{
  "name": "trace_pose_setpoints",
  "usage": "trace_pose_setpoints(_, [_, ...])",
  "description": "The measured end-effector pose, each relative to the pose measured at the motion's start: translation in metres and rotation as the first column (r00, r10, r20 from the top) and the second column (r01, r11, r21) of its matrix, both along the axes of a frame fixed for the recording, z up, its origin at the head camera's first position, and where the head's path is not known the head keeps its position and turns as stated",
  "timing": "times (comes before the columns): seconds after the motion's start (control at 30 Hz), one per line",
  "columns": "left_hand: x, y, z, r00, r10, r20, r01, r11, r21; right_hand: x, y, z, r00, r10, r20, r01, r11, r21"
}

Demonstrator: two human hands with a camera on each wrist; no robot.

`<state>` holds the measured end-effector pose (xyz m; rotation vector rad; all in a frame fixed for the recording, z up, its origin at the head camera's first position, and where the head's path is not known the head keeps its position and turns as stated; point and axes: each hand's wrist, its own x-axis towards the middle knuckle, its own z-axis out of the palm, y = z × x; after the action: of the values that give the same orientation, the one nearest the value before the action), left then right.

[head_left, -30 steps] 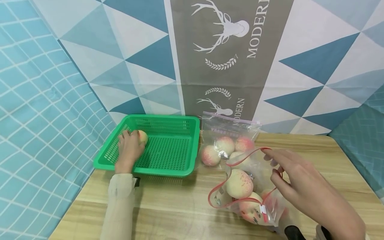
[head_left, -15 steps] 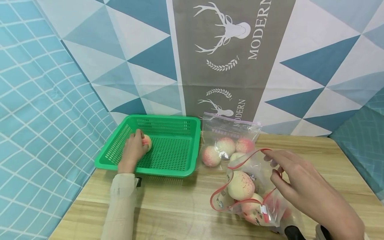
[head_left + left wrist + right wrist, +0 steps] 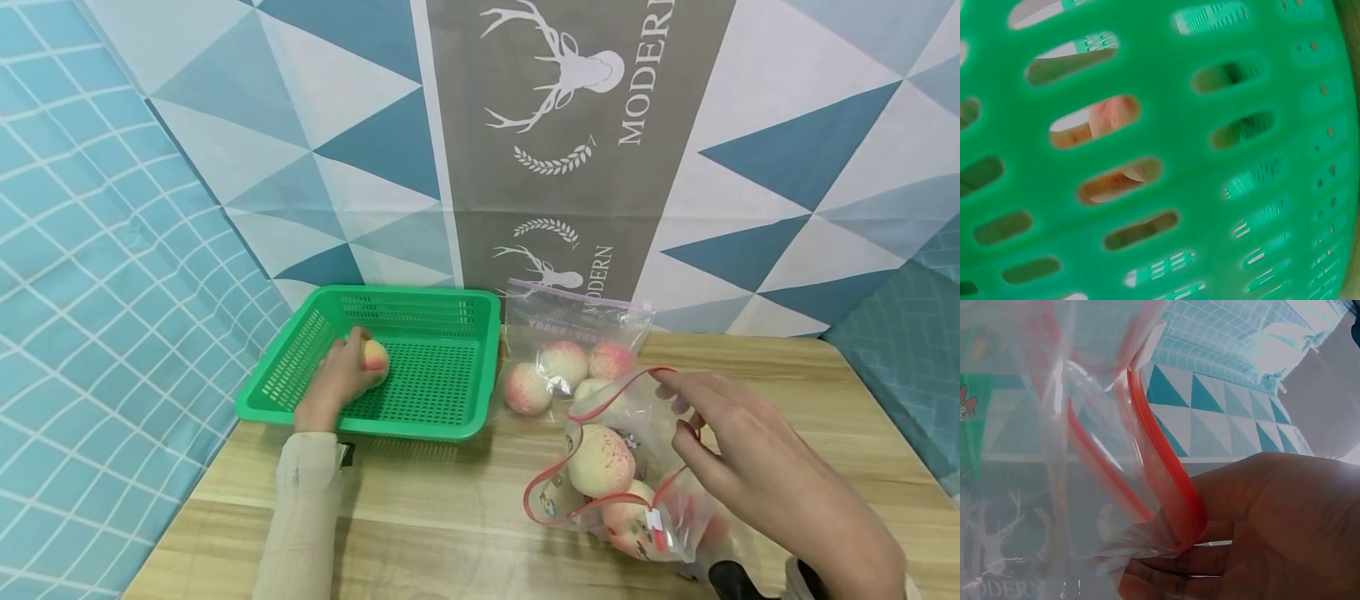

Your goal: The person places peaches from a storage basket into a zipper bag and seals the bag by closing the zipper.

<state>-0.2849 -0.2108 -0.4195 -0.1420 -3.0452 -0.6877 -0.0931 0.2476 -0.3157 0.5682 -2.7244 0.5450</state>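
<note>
Inside the green plastic basket point(image 3: 480, 400), my left hand point(image 3: 341, 375) grips a pink-and-cream peach point(image 3: 375, 363). Through the slots of the basket wall point(image 3: 1166, 137), the left wrist view shows only bits of that hand and the peach. My right hand point(image 3: 757, 450) pinches the red-edged rim of a clear zip bag point(image 3: 551, 512), whose mouth gapes. Several peaches lie in this bag, one large peach point(image 3: 602, 460) near its opening. The right wrist view shows the fingers point(image 3: 1210, 562) at the red zip strip point(image 3: 1166, 453).
Behind the red-edged bag lies another clear bag point(image 3: 525, 308) with a lilac zip, holding several peaches point(image 3: 528, 389). Both bags and the basket are on a wooden table point(image 3: 420, 533). A patterned cloth wall point(image 3: 390, 208) stands close behind.
My left hand has moved slightly right inside the basket, carrying the peach away from the left wall. My right hand keeps its hold on the bag's rim, nearly still.
</note>
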Motion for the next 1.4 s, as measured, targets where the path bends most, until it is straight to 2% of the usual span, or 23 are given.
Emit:
trace_pose_setpoints(0.13, [0.0,0.0,0.001,1.0,-0.022,-0.018,0.022,1.0,-0.006,0.0,0.0,0.002,1.0,-0.002,0.006,0.002,1.0,-0.001])
trace_pose_setpoints(0.23, [-0.002,0.0,0.002,0.995,-0.05,-0.083,0.05,0.999,-0.007,0.001,0.0,0.001,1.0,0.003,-0.021,-0.003,1.0,0.001])
trace_pose_setpoints(0.37, [-0.003,0.0,0.005,0.971,-0.099,-0.216,0.107,0.994,0.026,0.002,0.0,0.0,1.0,0.006,-0.015,-0.006,1.0,-0.002])
trace_pose_setpoints(0.47, [-0.002,0.002,0.008,0.952,-0.13,-0.278,0.152,0.987,0.056,0.002,-0.001,0.0,1.0,0.011,-0.009,-0.011,1.0,-0.003])
trace_pose_setpoints(0.63, [0.005,0.012,0.018,0.933,-0.145,-0.329,0.171,0.984,0.051,0.002,-0.004,0.001,1.0,0.019,-0.024,-0.019,1.0,-0.007])
trace_pose_setpoints(0.7, [0.009,0.019,0.024,0.927,-0.152,-0.343,0.176,0.984,0.041,0.001,-0.004,0.001,1.0,0.013,-0.001,-0.013,1.0,-0.008])
trace_pose_setpoints(0.9, [0.022,0.048,0.042,0.913,-0.216,-0.345,0.24,0.97,0.028,0.003,-0.005,0.002,1.0,0.01,0.014,-0.01,1.0,-0.005])
trace_pose_setpoints(1.03, [0.03,0.065,0.047,0.884,-0.25,-0.395,0.287,0.957,0.036,0.003,-0.006,0.002,1.0,0.016,-0.001,-0.016,1.0,-0.007])
trace_pose_setpoints(1.13, [0.037,0.074,0.052,0.85,-0.258,-0.459,0.299,0.954,0.017,0.003,-0.007,0.002,1.0,0.018,-0.01,-0.019,1.0,-0.011])
trace_pose_setpoints(1.27, [0.052,0.081,0.065,0.806,-0.264,-0.53,0.306,0.952,-0.009,0.004,-0.008,0.002,1.0,0.012,-0.001,-0.012,1.0,-0.012])
trace_pose_setpoints(1.4, [0.066,0.088,0.078,0.761,-0.298,-0.576,0.344,0.939,-0.031,0.004,-0.008,0.003,1.0,0.002,0.008,-0.002,1.0,-0.012])
